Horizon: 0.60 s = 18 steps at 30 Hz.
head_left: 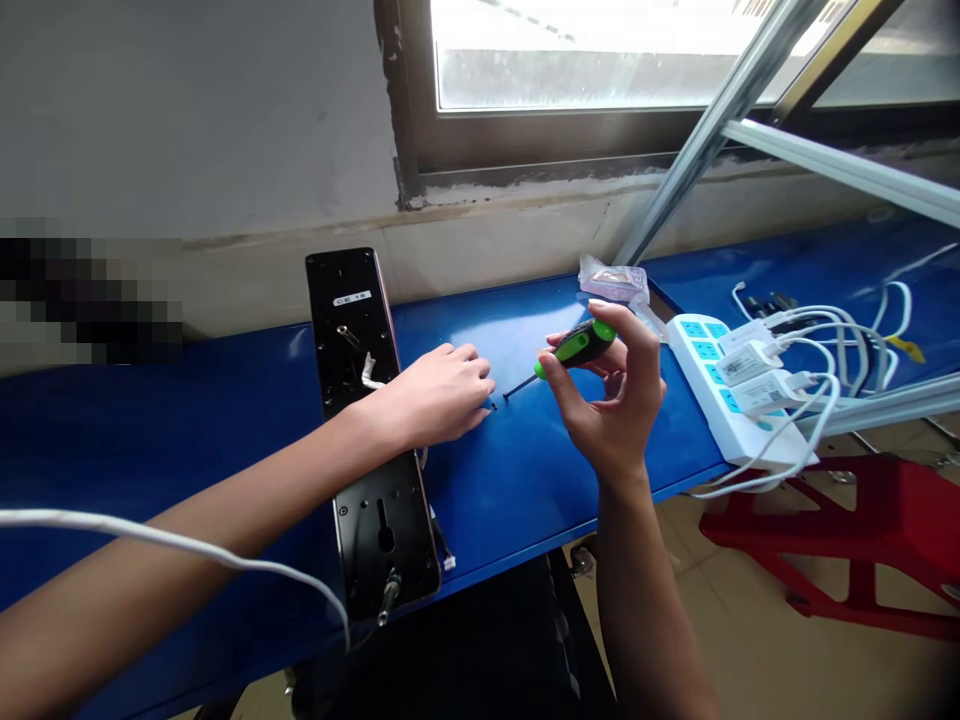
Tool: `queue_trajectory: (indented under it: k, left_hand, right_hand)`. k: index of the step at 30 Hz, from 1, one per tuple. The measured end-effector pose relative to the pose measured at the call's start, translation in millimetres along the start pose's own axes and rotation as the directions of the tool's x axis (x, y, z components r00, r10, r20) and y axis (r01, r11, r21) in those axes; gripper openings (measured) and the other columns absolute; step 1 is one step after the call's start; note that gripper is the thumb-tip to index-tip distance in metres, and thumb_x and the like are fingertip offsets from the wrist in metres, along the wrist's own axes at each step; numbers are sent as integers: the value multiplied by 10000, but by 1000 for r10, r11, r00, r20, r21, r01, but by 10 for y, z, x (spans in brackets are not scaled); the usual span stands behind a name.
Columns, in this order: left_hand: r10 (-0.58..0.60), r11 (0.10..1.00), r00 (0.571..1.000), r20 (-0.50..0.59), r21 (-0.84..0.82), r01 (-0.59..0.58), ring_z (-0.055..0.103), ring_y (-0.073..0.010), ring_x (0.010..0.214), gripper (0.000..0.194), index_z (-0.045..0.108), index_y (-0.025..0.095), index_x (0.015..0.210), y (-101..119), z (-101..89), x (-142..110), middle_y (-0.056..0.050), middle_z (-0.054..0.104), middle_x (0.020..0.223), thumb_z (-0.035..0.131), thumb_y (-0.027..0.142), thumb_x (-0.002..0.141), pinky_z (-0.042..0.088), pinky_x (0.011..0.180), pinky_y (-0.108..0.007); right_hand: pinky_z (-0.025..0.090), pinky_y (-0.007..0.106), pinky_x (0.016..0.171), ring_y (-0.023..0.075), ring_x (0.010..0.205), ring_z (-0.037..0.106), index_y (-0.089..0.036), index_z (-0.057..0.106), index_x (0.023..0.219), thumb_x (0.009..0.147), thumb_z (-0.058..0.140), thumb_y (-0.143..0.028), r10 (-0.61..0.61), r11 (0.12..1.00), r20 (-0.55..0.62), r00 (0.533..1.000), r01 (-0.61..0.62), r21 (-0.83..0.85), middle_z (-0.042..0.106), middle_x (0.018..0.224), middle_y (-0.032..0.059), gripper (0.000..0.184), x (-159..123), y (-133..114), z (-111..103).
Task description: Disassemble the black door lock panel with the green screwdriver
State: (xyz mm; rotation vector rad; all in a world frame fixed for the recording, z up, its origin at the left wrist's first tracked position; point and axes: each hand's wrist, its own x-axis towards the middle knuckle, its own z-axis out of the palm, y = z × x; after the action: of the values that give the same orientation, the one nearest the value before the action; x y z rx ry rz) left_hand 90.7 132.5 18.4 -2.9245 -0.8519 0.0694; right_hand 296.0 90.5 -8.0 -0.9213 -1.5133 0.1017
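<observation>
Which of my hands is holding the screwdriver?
Your right hand, gripping the screwdriver by its handle. Your left hand, without it, is low over the blue table.

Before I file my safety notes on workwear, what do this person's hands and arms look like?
The left hand and right hand wear no gloves; no rings show. The left forearm and right forearm are bare: no sleeve, watch or bracelet in view.
</observation>
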Motion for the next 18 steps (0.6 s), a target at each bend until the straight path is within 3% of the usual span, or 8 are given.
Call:
queue_trajectory:
  k: [5,10,13,18]
  left_hand:
    - [-7,998,982,-188,-56,-4,637,-292,1158,240,752,150,1164,-26,-127,-245,-109,745,1175,640,288,1003,540,918,-419]
    - [1,996,889,-458,-76,-40,576,-316,1259,272,721,139,1225,-24,-200,-691,-113,737,1204,652,285,1006,546,1018,-480]
    - [-62,994,826,-561,-111,0,582,-311,1252,279,710,137,1226,26,-152,-952,-112,749,1168,686,280,987,554,1028,-491]
    - [-128,981,761,-636,-193,3,615,-280,1197,239,709,160,1186,88,65,-1280,-86,769,1124,726,210,954,588,974,-457]
  right_hand:
    - [708,387,738,209,891,784,-316,563,1378,819,781,-96,-51,993,-69,996,58,101,656,1220,44,639,118,-192,-6]
    - [719,400,772,180,843,777,-325,605,1321,806,768,-43,-98,970,-178,979,134,203,523,1361,53,610,249,-563,84]
    - [720,400,755,179,830,779,-317,616,1305,794,765,-27,-90,954,-183,979,138,268,494,1367,51,606,243,-743,188]
    - [724,389,738,168,828,773,-336,565,1326,834,752,-111,-74,952,-128,989,108,286,521,1370,42,573,127,-940,376]
